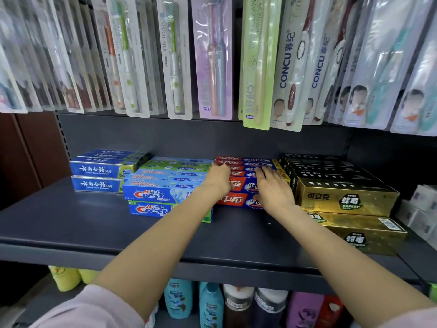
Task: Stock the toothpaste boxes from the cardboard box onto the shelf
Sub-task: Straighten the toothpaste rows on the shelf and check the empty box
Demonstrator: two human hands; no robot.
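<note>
The red toothpaste boxes (238, 183) sit in a stack of several layers near the middle of the dark shelf (71, 223), set back from its front edge. Both hands are on this stack. The left hand (218, 179) lies over the stack's left end, its fingers bent around the top boxes there, grasping them. The right hand (274, 188) rests flat on the stack's right part, fingers released and spread over the top and front of the boxes. Just left of the red stack, touching it, stands a stack of blue and green Crest boxes (163, 188), and further left a lower stack of blue boxes (101, 171). Just right of the red stack are black and gold boxes (343, 192), one gold row reaching closer to the shelf's front edge. Above the stack hang packaged toothbrushes (212, 58) in a row. Below the shelf stand bottles (210, 304).
</note>
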